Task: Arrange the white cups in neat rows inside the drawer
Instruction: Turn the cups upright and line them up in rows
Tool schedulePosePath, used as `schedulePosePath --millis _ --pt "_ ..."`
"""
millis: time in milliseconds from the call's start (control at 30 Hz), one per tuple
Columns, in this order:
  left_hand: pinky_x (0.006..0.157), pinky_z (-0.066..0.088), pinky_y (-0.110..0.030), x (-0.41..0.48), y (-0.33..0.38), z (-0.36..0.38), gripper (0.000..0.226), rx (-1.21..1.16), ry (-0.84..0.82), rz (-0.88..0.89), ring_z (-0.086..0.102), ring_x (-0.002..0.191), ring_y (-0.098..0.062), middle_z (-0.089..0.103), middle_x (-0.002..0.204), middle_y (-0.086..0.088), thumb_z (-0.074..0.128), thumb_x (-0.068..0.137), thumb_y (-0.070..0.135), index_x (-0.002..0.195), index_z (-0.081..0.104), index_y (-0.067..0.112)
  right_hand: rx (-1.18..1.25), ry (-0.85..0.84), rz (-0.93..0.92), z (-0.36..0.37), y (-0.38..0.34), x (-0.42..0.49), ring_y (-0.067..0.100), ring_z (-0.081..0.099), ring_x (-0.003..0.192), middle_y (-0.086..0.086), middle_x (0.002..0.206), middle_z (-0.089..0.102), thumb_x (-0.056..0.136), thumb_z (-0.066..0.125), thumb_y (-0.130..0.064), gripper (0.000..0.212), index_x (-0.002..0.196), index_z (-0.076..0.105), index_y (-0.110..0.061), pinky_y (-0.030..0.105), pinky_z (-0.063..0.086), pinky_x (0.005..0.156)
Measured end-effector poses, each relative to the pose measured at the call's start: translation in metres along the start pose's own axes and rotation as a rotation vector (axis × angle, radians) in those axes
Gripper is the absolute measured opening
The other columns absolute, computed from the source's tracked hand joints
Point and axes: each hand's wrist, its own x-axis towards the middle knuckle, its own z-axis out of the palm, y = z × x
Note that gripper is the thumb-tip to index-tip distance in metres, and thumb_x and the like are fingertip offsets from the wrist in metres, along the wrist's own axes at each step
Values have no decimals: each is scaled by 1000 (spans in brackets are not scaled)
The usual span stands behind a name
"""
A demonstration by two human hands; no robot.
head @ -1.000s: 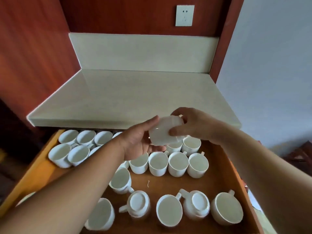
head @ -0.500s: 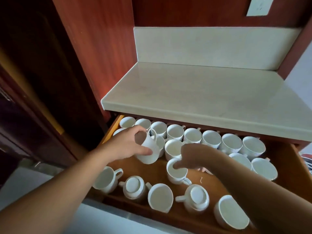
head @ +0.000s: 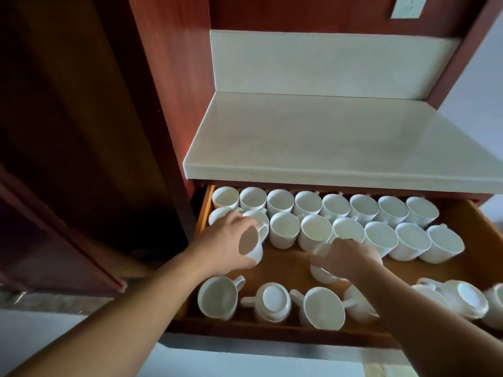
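Head view: since a moment ago, left hand (head: pixel 223 240) has carried its gripped cup (head: pixel 251 247) toward the drawer's (head: pixel 476 221) left rows; right hand (head: pixel 351 258) covers another cup (head: pixel 322 272), grip unclear.

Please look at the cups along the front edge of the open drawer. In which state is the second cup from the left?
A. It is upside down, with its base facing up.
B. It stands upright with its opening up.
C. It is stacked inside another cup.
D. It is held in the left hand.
A: the second cup from the left shows its flat ringed base on top, while the cup to its left shows an open mouth.
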Motion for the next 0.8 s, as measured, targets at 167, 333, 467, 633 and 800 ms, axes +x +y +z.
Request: schedulePosePath --millis 167,333,467,633,800 --pt "89 55 -37 4 -19 5 77 26 -40 52 45 116 -8 30 130 20 80 71 51 138 40 53 -33 -40 22 -2 -5 4 19 62 79 -3 83 61 81 58 -61 38 82 60 -23 35 53 72" --pt "86 56 -38 2 -30 10 72 90 -49 86 46 114 -12 33 129 13 78 75 40 136 41 51 -52 1 -132 -9 -2 -5 8 57 69 -8 81 59 77 64 -57 43 96 62 -18 22 39 57" --pt "82 57 -37 1 -31 16 69 164 -50 102 47 113 -15 35 127 10 75 77 44 136 40 46 -157 55 -246 -5 -20 -13 21 60 85 -6 87 52 73 62 -63 57 109 46 -22 31 47 68" --pt "81 56 -39 3 -26 17 66 240 -32 83 50 107 -20 38 121 4 76 76 51 133 44 37 -141 73 -393 -1 -50 -14 23 62 96 1 114 59 75 63 -66 75 133 44 -24 33 52 75" --pt "78 56 -40 5 -25 21 67 299 -48 35 54 98 -22 41 116 0 79 75 53 130 47 32 -148 84 -501 3 -77 -11 26 64 106 4 123 57 76 65 -67 80 140 41 -25 37 56 85"
